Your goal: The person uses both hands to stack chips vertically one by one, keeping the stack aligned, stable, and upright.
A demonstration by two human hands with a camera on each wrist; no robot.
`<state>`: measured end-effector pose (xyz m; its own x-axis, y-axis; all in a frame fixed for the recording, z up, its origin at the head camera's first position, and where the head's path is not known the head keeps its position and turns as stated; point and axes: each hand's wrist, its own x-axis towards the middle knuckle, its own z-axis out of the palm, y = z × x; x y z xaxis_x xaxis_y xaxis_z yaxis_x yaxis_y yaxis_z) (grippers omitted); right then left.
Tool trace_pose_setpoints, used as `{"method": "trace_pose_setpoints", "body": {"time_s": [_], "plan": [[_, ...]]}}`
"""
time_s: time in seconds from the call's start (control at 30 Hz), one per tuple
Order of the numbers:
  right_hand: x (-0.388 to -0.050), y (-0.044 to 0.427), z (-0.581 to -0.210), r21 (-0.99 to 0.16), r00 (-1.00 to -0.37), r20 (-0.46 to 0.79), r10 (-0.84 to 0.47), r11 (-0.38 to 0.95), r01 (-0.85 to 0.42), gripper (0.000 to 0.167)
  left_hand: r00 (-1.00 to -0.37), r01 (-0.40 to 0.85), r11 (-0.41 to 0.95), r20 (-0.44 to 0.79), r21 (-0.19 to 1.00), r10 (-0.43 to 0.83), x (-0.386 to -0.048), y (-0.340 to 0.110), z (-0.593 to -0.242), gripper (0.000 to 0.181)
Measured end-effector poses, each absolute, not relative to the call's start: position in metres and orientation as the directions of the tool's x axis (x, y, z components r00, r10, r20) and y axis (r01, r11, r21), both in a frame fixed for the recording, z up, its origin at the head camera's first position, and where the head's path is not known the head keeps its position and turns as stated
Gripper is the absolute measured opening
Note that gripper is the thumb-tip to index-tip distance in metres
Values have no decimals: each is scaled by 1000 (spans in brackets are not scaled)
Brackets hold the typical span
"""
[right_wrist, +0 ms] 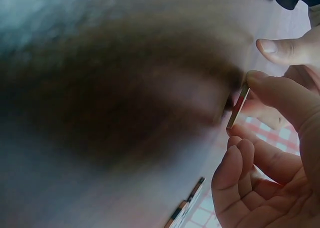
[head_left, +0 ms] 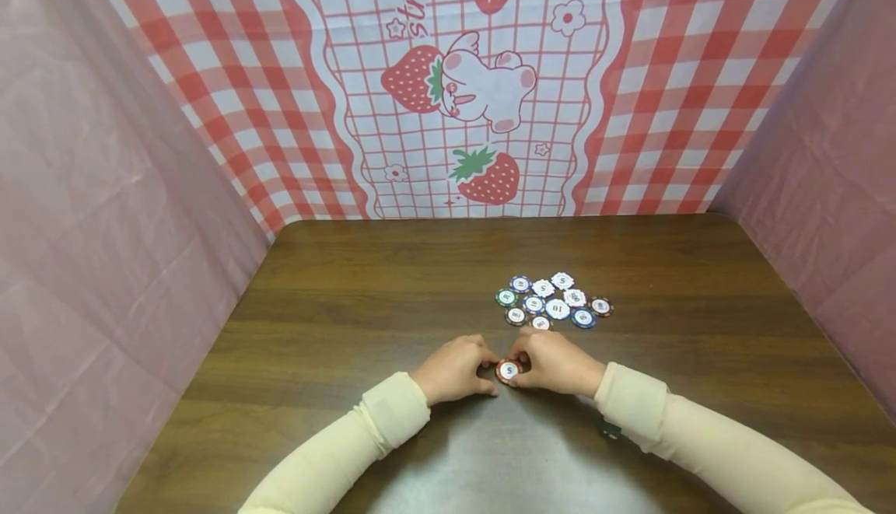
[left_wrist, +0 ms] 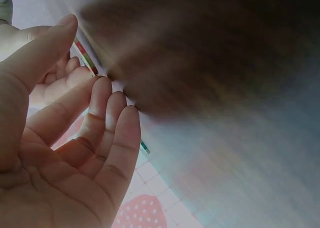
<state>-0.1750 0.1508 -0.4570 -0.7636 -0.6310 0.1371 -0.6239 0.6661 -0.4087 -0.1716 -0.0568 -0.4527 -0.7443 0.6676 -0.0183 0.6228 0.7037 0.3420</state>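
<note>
A red-edged poker chip [head_left: 509, 371] marked 5 is between the two hands, low over the near middle of the table. My right hand [head_left: 558, 361] pinches its edge between thumb and index finger; the right wrist view shows this chip [right_wrist: 238, 108] edge-on between those fingertips. Just left of it, my left hand [head_left: 453, 371] has its thumb and fingers apart and loosely bent. In the left wrist view, the left hand's index fingertip [left_wrist: 101, 82] is close to the chip [left_wrist: 86, 57]; whether they touch I cannot tell.
Beyond the right hand, several poker chips [head_left: 557, 309] with blue, green, white and dark edges lie flat in a loose cluster. The brown wooden table [head_left: 336, 288] ends at a red checked cloth [head_left: 245, 71]. Pink cloth [head_left: 105, 226] hangs on both sides.
</note>
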Motion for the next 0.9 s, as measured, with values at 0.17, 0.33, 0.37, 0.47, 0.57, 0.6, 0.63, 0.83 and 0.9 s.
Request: {"method": "trace_pose_setpoints", "body": {"time_s": [0.17, 0.33, 0.37, 0.47, 0.57, 0.6, 0.63, 0.83, 0.9], "plan": [[-175, 147, -457, -407, -756, 137, -640, 659, -632, 18, -744, 624, 703, -16, 342, 668, -171, -57, -452, 43], [-174, 143, -458, -408, -753, 122, -647, 659, -632, 19, -748, 620, 708, -18, 337, 664, -170, -57, -452, 41], [-174, 142, -458, -408, -752, 118, -648, 659, -632, 20, -749, 620, 709, -16, 335, 662, -170, -57, -452, 41], [-174, 140, -457, -400, -746, 114, -656, 657, -639, 22, -752, 618, 711, -10, 336, 659, -171, -56, -452, 41], [-173, 137, -456, -388, -744, 107, -660, 661, -642, 22, -754, 616, 711, -8, 338, 657, -170, -56, -452, 42], [-173, 136, -456, -382, -744, 106, -660, 664, -643, 22, -753, 617, 711, -8, 337, 658, -170, -56, -452, 43], [-173, 136, -455, -378, -744, 103, -660, 666, -643, 22, -753, 619, 711, -8, 335, 658, -170, -56, -452, 43], [-172, 134, -455, -363, -743, 110, -660, 669, -648, 21, -748, 630, 706, 7, 323, 664, -171, -56, -453, 41], [-172, 135, -456, -359, -741, 114, -661, 668, -651, 22, -744, 637, 701, 15, 321, 668, -171, -56, -453, 39]]}}
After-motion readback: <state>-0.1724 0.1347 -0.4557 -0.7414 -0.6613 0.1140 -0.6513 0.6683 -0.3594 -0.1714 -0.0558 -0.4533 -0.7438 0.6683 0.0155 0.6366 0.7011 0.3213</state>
